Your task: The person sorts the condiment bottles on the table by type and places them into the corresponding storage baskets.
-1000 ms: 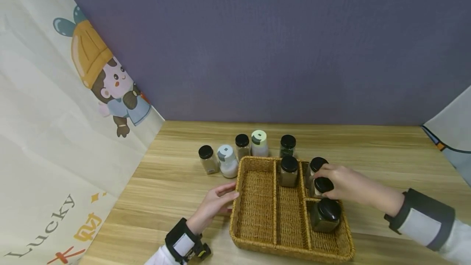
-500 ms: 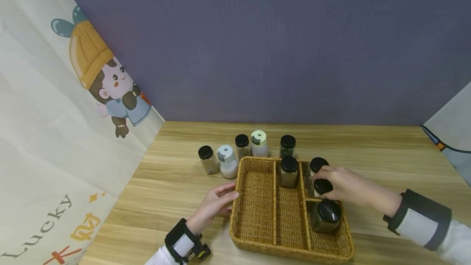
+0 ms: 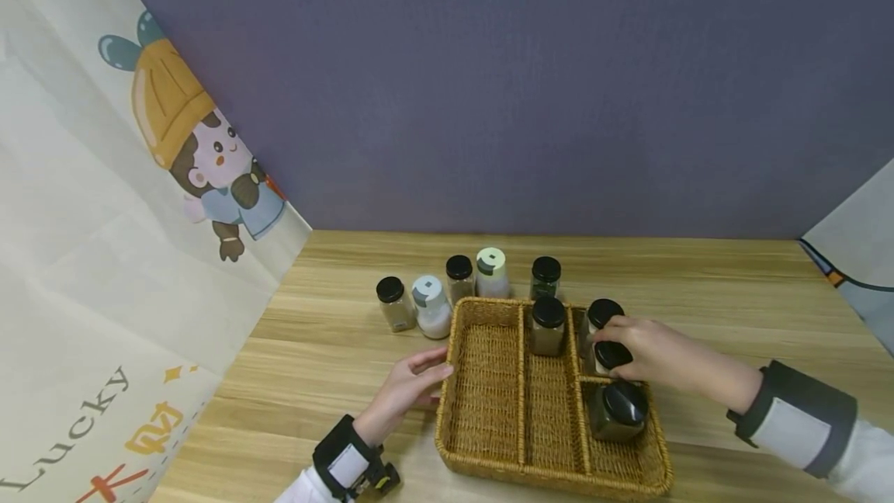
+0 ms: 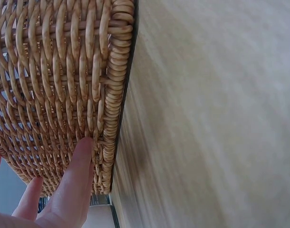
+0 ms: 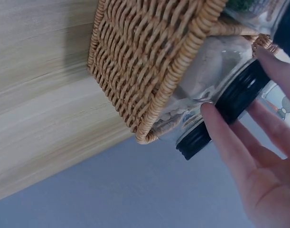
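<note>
A woven basket [image 3: 485, 394] with several compartments stands on the table. My left hand [image 3: 403, 390] lies at its left side; in the left wrist view, the extended fingers [image 4: 76, 178] touch the wicker wall. Over the right part of the basket, my right hand [image 3: 660, 349] pinches a black-lidded glass jar [image 3: 613, 354] by its lid. Right behind that jar, in the same compartment, is another black-lidded jar [image 3: 604, 311]. The right wrist view shows the held jar [image 5: 242, 90] inside the wicker rim, thumb and fingers at its lid. Its base is hidden.
A larger dark-lidded jar [image 3: 619, 410] fills the front right compartment, and a jar [image 3: 548, 326] stands in the middle one. Behind and left of the basket are two white-capped shakers [image 3: 432, 307] and several black-lidded jars [image 3: 396, 304]. A dark wall panel [image 3: 545, 91] rises behind the table.
Almost nothing differs. The right forearm has shifted very slightly left, while the right hand keeps its hold on the jar and the left hand stays at the basket.
</note>
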Demonstrator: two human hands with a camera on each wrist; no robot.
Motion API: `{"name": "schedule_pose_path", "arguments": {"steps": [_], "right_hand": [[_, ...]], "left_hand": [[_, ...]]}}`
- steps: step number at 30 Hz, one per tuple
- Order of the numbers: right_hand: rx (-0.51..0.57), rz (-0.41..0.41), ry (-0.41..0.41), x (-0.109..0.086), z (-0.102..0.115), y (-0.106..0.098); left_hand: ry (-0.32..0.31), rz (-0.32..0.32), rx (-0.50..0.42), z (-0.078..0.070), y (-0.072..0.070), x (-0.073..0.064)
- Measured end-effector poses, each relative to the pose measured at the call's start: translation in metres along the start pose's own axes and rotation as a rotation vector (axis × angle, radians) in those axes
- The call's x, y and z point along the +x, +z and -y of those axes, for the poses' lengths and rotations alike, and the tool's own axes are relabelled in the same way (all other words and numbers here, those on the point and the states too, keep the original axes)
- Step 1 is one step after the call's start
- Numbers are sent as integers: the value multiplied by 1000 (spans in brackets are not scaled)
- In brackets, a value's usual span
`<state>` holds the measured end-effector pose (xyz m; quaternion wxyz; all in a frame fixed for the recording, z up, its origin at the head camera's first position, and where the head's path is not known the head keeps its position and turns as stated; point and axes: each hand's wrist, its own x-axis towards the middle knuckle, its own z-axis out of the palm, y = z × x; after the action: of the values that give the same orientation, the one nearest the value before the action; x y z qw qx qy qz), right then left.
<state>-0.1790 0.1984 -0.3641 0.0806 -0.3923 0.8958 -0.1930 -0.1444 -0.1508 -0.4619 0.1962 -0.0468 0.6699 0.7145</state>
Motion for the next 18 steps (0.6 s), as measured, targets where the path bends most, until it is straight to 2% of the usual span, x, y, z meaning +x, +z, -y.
{"name": "schedule_pose_path", "arguments": {"steps": [9,18], "right_hand": [[-1,18,32,-1,3,-3],[-45,-7,57,-2,6,-10]], "left_hand": [[-5,-8,9,1,0,1],[-2,-8,14,1,0,0]]}}
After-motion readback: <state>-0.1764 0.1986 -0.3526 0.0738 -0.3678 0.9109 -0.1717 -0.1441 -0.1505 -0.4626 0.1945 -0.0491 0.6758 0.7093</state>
